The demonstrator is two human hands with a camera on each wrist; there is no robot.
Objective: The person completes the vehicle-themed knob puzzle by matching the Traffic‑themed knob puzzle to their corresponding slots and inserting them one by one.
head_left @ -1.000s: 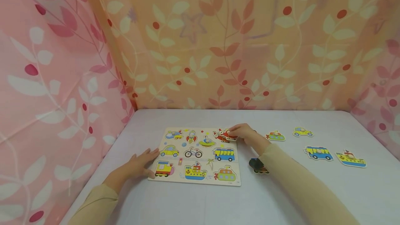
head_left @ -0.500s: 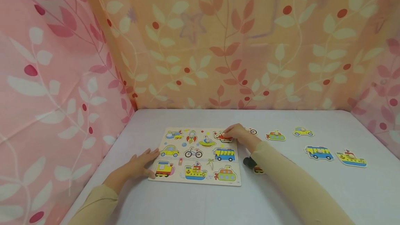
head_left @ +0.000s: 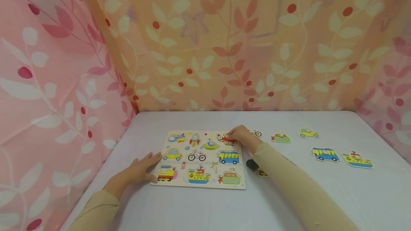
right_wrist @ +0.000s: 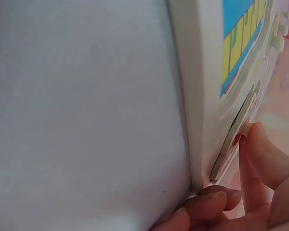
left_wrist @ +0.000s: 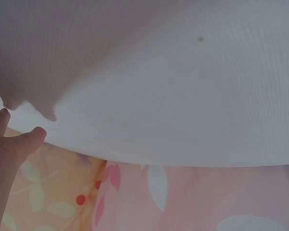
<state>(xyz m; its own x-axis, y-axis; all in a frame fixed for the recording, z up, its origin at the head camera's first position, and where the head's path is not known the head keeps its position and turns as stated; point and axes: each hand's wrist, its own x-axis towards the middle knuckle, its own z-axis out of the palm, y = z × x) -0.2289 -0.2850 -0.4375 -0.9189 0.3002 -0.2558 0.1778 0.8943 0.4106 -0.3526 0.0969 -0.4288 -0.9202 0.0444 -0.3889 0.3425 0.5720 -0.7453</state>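
Observation:
At the far right corner of the wooden puzzle board [head_left: 197,186], my right hand [head_left: 245,139] pinches the small knob of a red helicopter puzzle piece [head_left: 222,138]. The right wrist view shows this piece [right_wrist: 229,143] at the board's face, its edge standing slightly proud; whether it sits fully in its recess I cannot tell. Thumb and finger hold the knob while other fingers lie by the board's edge. My left hand [head_left: 138,171] rests at the board's left edge, fingers extended. Plane [head_left: 177,138], rocket [head_left: 194,140] and flying saucer [head_left: 210,145] pieces with knobs sit in the top row.
Right of the board lie loose pieces: a bicycle [head_left: 256,133], submarine [head_left: 280,137], car [head_left: 309,133], bus [head_left: 324,154] and ship [head_left: 358,159]. A train piece [head_left: 262,172] is partly hidden under my right forearm, near a black object [head_left: 252,165]. Patterned curtains surround the white table [head_left: 179,209].
My right hand has moved slightly left and brought the helicopter piece over its matching picture on the board. The left hand has stayed at the board's edge. The head view has shifted slightly.

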